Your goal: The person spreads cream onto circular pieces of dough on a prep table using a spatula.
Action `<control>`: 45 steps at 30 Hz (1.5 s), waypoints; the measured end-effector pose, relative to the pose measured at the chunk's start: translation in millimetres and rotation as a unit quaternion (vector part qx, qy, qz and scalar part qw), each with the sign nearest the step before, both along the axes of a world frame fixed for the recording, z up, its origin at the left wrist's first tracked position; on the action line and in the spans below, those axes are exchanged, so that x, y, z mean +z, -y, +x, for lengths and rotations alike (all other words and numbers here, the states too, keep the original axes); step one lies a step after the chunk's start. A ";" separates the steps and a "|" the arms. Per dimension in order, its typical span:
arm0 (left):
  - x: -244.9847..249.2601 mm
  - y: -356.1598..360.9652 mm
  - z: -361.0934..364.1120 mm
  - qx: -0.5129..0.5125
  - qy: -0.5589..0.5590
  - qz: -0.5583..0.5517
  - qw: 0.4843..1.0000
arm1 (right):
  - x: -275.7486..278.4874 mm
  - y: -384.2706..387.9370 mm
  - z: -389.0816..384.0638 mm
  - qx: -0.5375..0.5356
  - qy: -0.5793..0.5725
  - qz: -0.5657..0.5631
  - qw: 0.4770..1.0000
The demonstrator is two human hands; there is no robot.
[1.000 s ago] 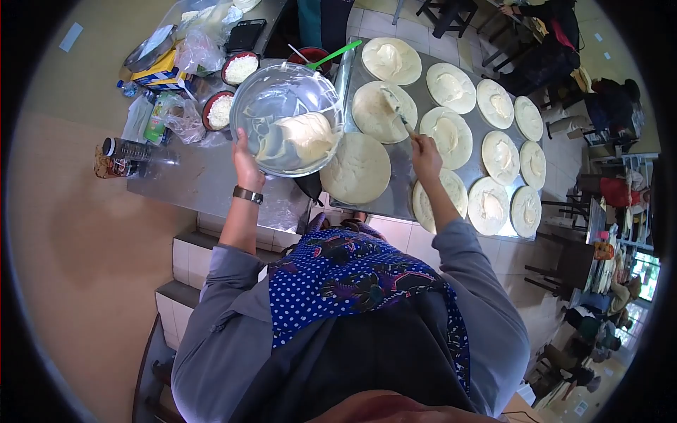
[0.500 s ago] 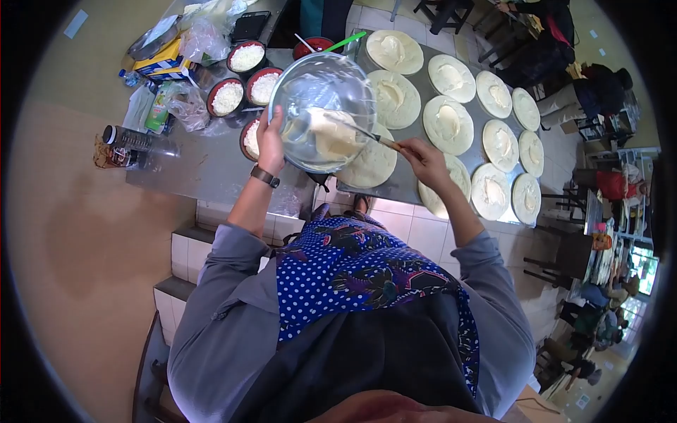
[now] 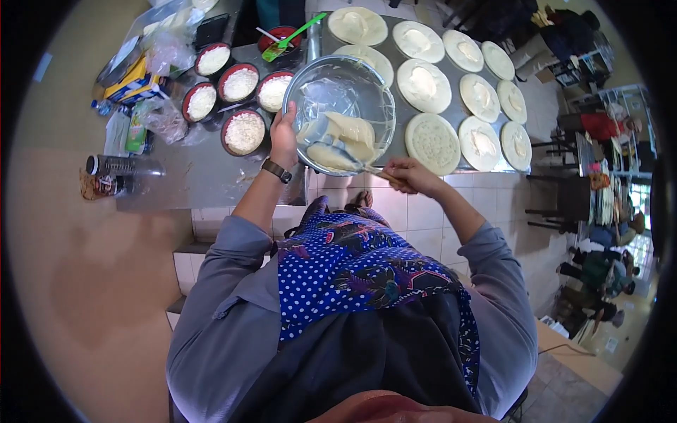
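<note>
A clear mixing bowl (image 3: 331, 83) is in my left hand (image 3: 284, 139), which grips its left rim with the thumb on the outer edge. Thick pale cream (image 3: 352, 130) lies in the bowl, and smears of it coat the wall. My right hand (image 3: 415, 176) is closed round the wooden handle of a spatula (image 3: 374, 170). The spatula's head rests low in the bowl, in the cream. Right of the bowl, a flat dough round (image 3: 432, 144) shows a speckled bare top. Other dough rounds, such as this one (image 3: 423, 86), carry a patch of cream.
Several red-rimmed bowls of white crumbly filling (image 3: 245, 132) stand on the metal table (image 3: 190, 173) at left. A green brush (image 3: 300, 34) lies across a red bowl (image 3: 276, 35) behind. Plastic bags (image 3: 169, 56) and a dark-lidded jar (image 3: 113, 166) are farther left. People stand at far right.
The spatula has dropped lower in the bowl, turning up the cream. My view has shifted, so table and dough rounds sit farther left. The brush and speckled dough round show more fully.
</note>
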State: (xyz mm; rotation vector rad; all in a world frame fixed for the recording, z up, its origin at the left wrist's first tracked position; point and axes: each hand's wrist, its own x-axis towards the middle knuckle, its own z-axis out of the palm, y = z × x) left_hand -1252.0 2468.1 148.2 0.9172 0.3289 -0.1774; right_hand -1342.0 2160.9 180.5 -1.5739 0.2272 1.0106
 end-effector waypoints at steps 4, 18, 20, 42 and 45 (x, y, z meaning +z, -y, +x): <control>-9.5 28.2 -9.6 -0.013 -0.013 -0.021 1.000 | -12.5 10.7 -45.7 -0.123 -0.137 0.250 0.951; -22.2 76.8 -37.1 0.041 -0.016 0.060 0.997 | -113.3 166.3 -96.0 -0.277 0.471 -0.472 0.692; -14.7 79.1 -44.2 0.056 -0.016 0.049 0.997 | -97.9 139.6 -105.1 -0.215 0.438 -0.524 0.698; -14.4 95.0 -107.7 0.167 0.012 0.152 0.974 | -30.9 138.9 -90.9 -0.066 0.441 -0.132 0.885; 22.9 103.3 -121.1 0.134 0.014 0.192 0.972 | 13.4 125.6 -63.7 0.062 0.594 -0.242 0.765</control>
